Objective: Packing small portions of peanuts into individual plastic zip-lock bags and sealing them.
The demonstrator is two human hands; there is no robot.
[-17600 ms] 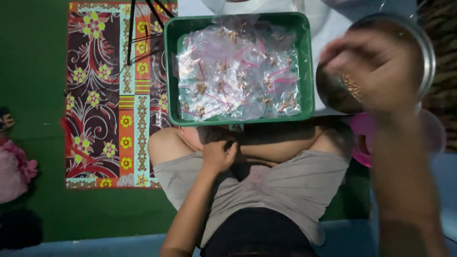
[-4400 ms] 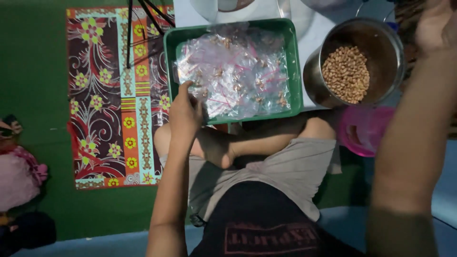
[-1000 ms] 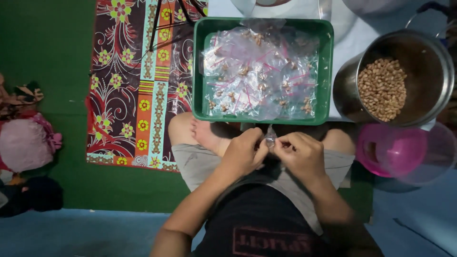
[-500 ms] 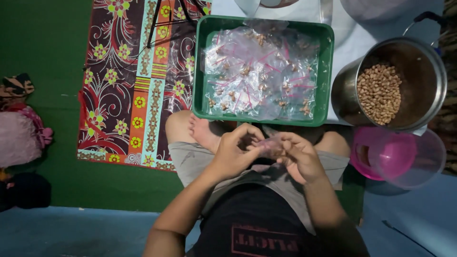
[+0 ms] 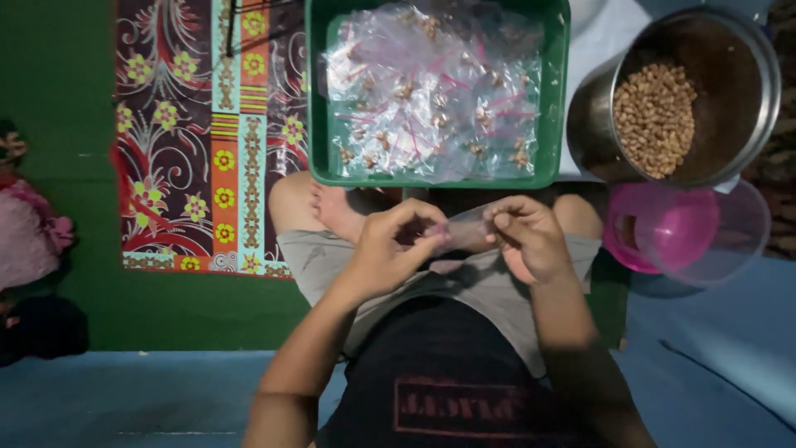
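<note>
Small clear plastic bag (image 5: 466, 232) sits at frame centre, pinched between left hand (image 5: 390, 253) and right hand (image 5: 522, 236), both grips closed on it. Risk: slack pinch could spill contents onto the lap, short of the green plastic tray (image 5: 319, 99).

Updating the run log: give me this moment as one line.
left hand: pinching small clear bag | right hand: pinching same bag | bag: over lap | green tray: filled bags | metal pot: nuts | pink cup: beside knee
</note>
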